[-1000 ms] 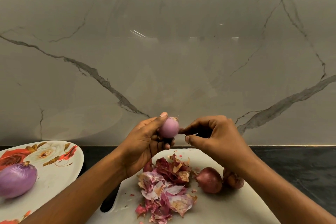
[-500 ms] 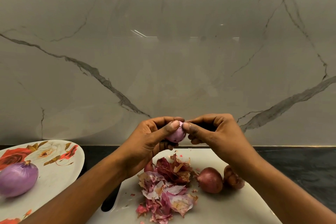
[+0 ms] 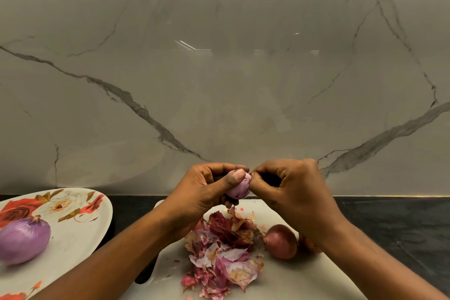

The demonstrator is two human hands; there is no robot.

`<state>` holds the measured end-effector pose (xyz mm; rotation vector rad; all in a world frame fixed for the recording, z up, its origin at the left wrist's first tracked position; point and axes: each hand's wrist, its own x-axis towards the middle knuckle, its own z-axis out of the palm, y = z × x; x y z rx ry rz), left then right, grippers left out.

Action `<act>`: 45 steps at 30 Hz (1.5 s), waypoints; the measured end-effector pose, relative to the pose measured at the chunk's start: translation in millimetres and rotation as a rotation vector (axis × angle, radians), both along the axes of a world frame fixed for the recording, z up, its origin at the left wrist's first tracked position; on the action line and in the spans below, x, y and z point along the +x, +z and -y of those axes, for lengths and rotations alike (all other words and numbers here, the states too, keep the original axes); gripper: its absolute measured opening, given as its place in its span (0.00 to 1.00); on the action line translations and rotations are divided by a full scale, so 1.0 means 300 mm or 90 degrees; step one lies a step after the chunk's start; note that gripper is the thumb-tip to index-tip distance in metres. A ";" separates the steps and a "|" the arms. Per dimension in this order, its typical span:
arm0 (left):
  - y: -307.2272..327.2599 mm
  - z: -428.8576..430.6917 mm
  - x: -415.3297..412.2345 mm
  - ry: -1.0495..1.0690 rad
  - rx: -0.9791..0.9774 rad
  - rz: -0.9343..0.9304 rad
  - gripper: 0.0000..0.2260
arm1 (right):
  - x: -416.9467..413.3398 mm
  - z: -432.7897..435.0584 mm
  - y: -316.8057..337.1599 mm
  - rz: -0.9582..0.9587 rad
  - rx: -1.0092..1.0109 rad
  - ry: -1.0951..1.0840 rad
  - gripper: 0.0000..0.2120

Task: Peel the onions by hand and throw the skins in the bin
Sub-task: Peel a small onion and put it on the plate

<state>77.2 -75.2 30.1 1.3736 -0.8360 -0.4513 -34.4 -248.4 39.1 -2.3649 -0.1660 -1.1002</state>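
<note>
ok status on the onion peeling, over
Left hand grips the small onion, right hand pinches its tip. Onion mostly bare. Skins pile on the cutting board, unpeeled onion beside it; no bin in view.

The big grey stone wall with dark veins (image 3: 219,80) is smooth and very shiny, and lights show in it. The black stone counter (image 3: 389,221) looks duller and blotchy. The white chopping board (image 3: 304,280) looks like smooth plastic. The white flowered plate (image 3: 80,231) is glossy. The large purple peeled onion (image 3: 23,242) is smooth and shiny, with fine lines. The small pink peeled onion (image 3: 239,189) is smooth too. The heap of red and pink onion skins (image 3: 224,251) looks dry, thin and crinkly like paper. The round red-brown unpeeled onion (image 3: 280,241) has dull, dry skin.
</note>
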 end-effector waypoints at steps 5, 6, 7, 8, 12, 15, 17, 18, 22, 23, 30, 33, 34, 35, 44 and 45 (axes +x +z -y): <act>0.003 0.001 0.002 -0.024 -0.017 -0.040 0.14 | 0.004 -0.003 0.004 -0.004 0.060 -0.034 0.08; 0.007 0.001 0.003 -0.025 -0.024 -0.055 0.15 | 0.006 0.000 0.006 -0.020 0.081 -0.041 0.09; 0.011 0.000 0.004 -0.028 -0.032 -0.071 0.15 | 0.009 0.004 0.010 -0.042 0.106 -0.045 0.09; 0.016 -0.002 0.005 -0.032 -0.040 -0.087 0.15 | 0.012 0.008 0.013 -0.065 0.136 -0.045 0.09; 0.027 -0.004 0.012 -0.039 -0.064 -0.135 0.15 | 0.008 0.004 0.030 -0.110 0.186 -0.046 0.13; 0.024 -0.001 0.020 -0.026 -0.070 -0.161 0.15 | 0.008 -0.004 0.029 -0.125 0.156 -0.037 0.15; 0.024 0.002 0.024 -0.012 -0.068 -0.188 0.16 | 0.009 -0.006 0.028 -0.142 0.149 -0.020 0.14; 0.024 0.002 0.027 -0.007 -0.070 -0.205 0.17 | 0.009 -0.008 0.027 -0.155 0.150 -0.011 0.14; 0.023 0.003 0.039 -0.005 -0.095 -0.268 0.18 | 0.002 -0.012 0.023 -0.195 0.149 0.007 0.08; 0.021 0.003 0.042 -0.002 -0.098 -0.271 0.17 | 0.001 -0.011 0.022 -0.196 0.139 0.006 0.07; 0.018 0.000 0.045 -0.010 -0.103 -0.264 0.19 | 0.003 0.003 0.024 -0.172 0.157 0.016 0.05; 0.017 -0.005 0.043 -0.027 -0.096 -0.252 0.18 | 0.003 0.003 0.022 -0.163 0.171 0.028 0.09; 0.016 -0.006 0.043 -0.029 -0.091 -0.243 0.18 | 0.003 0.002 0.022 -0.161 0.175 0.031 0.11; 0.018 -0.006 0.041 -0.026 -0.087 -0.232 0.19 | 0.001 0.001 0.023 -0.158 0.178 0.034 0.12; 0.075 -0.048 -0.009 0.097 -0.009 -0.001 0.16 | -0.019 -0.014 0.035 -0.186 0.145 0.107 0.17; 0.086 -0.062 -0.020 0.108 -0.008 0.010 0.16 | -0.022 -0.017 0.037 -0.191 0.149 0.111 0.16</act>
